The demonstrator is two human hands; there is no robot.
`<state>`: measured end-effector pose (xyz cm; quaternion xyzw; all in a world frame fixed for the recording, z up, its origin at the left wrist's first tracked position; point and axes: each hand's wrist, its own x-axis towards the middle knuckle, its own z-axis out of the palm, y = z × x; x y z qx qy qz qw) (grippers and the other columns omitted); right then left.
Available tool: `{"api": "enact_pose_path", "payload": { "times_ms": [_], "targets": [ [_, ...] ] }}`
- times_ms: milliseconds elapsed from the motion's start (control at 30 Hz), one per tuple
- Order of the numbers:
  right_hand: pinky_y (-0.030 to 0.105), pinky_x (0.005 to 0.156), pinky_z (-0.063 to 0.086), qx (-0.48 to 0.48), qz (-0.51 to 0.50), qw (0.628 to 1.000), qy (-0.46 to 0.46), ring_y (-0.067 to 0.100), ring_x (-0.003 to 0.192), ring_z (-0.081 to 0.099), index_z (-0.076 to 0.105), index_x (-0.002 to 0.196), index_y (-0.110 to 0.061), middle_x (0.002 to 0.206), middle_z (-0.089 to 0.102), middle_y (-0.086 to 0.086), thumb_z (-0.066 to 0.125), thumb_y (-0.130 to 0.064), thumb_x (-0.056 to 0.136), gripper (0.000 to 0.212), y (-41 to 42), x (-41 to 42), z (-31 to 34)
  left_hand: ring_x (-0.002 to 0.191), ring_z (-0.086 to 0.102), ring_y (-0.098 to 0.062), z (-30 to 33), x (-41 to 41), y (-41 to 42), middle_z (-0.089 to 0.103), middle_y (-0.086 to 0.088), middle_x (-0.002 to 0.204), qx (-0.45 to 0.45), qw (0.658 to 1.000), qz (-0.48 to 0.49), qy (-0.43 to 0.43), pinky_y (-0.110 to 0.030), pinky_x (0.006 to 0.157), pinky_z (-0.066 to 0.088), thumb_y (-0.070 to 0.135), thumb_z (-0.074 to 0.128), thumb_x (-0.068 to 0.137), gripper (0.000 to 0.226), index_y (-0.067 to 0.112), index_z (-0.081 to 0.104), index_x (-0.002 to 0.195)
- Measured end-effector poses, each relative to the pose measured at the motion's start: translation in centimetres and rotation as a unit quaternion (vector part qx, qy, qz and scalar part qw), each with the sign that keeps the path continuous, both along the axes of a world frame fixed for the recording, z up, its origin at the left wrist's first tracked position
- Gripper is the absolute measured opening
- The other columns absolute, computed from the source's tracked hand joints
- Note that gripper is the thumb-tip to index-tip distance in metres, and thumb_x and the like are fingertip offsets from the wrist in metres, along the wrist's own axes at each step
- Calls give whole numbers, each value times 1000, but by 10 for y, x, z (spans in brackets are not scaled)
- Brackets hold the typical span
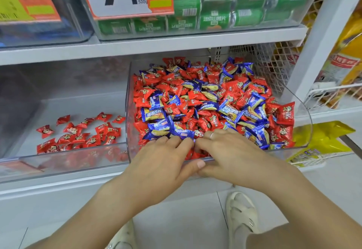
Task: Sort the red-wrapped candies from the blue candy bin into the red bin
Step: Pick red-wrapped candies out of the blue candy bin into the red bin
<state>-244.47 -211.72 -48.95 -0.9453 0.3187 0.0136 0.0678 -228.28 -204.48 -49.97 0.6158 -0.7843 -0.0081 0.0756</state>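
both hands reach into the mixed bin (pixel 305 131); left hand (pixel 162 160) and right hand (pixel 225 152) dig fingertips among candies, so any pinch is hidden. sorted red-wrapped candies (pixel 82 133) lie in the left bin (pixel 74 160).

A pale grey metal shelf (pixel 58 186) carries two clear plastic bins: the mixed-candy bin (pixel 302 115), and left of it, touching, the red-candy bin (pixel 74 159).

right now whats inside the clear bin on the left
Only loose red-wrapped candies lie on the floor of the clear plastic left bin, blurred through the front wall. Its shadowed back corner cannot be made out.
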Motion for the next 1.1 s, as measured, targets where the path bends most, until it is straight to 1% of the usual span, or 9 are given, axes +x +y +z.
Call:
{"api": "enact_pose_path", "payload": {
  "times_ms": [133,300,433,533,600,700,833,967,1100],
  "targets": [
    [28,78,30,45,-1,999,-16,14,91,42,49,113,-28,91,40,-6,44,-57,89,38,4,-5,0,94,53,-13,-3,1,-3,54,10,100,8,1000,-21,6,-27,64,30,69,-1,80,50,33,30,95],
    [26,72,24,24,9,1000,-17,9,78,33,40,96,-25,79,30,-15,35,-66,82,43,2,-5,-4,91,58,-17,-7,5,-8,55,8,96,-11,999,-37,1,-32,64,40,70,2,80,70,27,50,106],
    [21,62,31,64,-8,996,-57,13,75,42,38,91,-27,72,41,-14,50,-55,85,31,3,-9,3,87,55,-16,-2,3,-7,48,10,88,-9,1000,-23,12,-30,61,31,76,0,76,63,30,41,92],
    [30,63,37,135,-39,984,-106,10,73,46,41,94,-33,76,52,-9,42,-53,82,23,1,-13,7,79,49,-16,3,1,-8,38,9,78,-6,999,1,41,-32,60,30,74,-4,80,57,30,32,83],
    [33,64,38,139,-42,983,-109,8,74,48,41,93,-35,80,55,-9,39,-52,91,18,0,-13,5,75,43,-17,3,-1,-9,36,8,75,-7,998,43,34,-32,60,29,66,3,86,50,27,33,83],
    [34,67,39,104,-41,990,-85,12,77,50,44,92,-32,79,54,-9,38,-53,91,22,0,-9,1,83,55,-21,-1,-6,-12,42,7,81,-57,994,89,35,-32,59,31,54,17,94,37,24,35,83],
    [35,77,40,126,-46,986,-101,13,88,50,49,104,-32,93,52,-11,36,-42,96,18,-2,-8,-1,67,54,-28,0,-4,-15,46,4,66,-138,975,122,127,-33,52,33,59,19,90,45,22,40,74],
    [37,81,41,101,-34,988,-115,16,92,51,53,106,-29,98,49,-7,35,-36,99,20,-2,-4,-6,54,35,-16,7,-5,-19,34,9,53,-192,953,129,195,-31,51,24,59,26,93,45,25,36,66],
    [18,78,38,127,-78,954,-262,2,88,49,58,102,-26,98,48,-11,48,-27,97,12,-7,1,-5,51,32,-13,19,-8,-23,33,5,51,-228,898,122,357,-30,49,25,53,31,95,49,17,37,62]
  ]
}}
